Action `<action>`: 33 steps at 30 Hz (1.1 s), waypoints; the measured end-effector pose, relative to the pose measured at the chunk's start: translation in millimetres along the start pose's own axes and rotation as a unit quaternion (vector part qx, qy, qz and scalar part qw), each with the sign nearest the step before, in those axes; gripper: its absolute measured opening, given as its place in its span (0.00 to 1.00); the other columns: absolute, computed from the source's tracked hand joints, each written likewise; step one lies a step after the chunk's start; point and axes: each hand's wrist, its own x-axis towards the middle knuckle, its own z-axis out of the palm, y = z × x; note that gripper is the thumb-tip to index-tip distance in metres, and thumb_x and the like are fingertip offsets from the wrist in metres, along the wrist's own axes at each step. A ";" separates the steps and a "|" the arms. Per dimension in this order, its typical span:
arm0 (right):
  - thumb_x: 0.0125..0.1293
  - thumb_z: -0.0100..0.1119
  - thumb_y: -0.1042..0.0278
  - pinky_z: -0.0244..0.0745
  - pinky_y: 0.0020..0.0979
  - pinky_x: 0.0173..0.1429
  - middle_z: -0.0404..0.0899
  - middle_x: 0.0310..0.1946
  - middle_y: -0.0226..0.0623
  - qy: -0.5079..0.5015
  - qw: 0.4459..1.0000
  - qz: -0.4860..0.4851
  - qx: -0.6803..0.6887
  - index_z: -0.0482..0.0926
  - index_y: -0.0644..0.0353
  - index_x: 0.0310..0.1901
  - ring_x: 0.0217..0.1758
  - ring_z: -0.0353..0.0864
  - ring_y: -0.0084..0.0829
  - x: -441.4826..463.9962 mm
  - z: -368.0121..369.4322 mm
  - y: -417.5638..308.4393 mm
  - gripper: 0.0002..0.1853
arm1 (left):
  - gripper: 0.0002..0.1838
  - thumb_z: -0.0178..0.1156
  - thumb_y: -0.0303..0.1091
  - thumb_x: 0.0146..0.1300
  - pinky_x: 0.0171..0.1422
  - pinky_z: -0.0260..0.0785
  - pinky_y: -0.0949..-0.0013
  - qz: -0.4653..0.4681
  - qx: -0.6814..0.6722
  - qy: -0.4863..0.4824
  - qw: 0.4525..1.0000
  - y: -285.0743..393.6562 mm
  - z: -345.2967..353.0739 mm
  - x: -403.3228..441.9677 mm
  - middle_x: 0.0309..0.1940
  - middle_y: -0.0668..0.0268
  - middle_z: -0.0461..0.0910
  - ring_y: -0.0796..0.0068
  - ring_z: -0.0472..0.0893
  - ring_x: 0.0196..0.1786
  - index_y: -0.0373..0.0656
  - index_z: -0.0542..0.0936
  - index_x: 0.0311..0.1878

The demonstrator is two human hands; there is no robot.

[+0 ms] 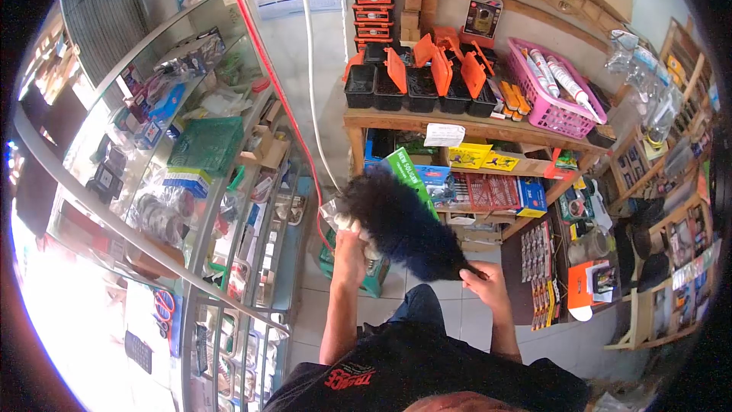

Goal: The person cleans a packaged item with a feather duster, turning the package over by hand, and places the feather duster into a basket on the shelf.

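My right hand (482,281) grips the thin handle end of a black feather duster (408,221). The duster slants up and to the left across the front of the wooden shelf, its fluffy end near my left hand. My left hand (349,235) is raised beside that fluffy end with its fingers curled. Something pale shows at those fingers, too small and partly covered to name. Below the duster, a green plastic stool (371,284) is partly hidden. A green box (412,175) on the lower shelf shows behind the feathers.
A glass display case (252,259) with packed goods runs along the left. Ahead, a wooden shelf (488,120) carries black bins with orange lids (424,85) and a pink basket (545,107) of tubes. A red cable (286,99) and white pipe (309,46) hang close by.
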 end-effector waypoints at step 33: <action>0.65 0.61 0.70 0.56 0.19 0.21 0.73 0.18 0.25 0.130 0.991 0.008 0.031 0.80 0.65 0.28 0.18 0.64 0.12 -66.4 -21.3 -8.5 0.10 | 0.15 0.55 0.25 0.67 0.56 0.75 0.64 -0.031 0.012 -0.005 0.999 -25.7 57.0 -6.1 0.54 0.60 0.79 0.70 0.79 0.55 0.37 0.72 0.57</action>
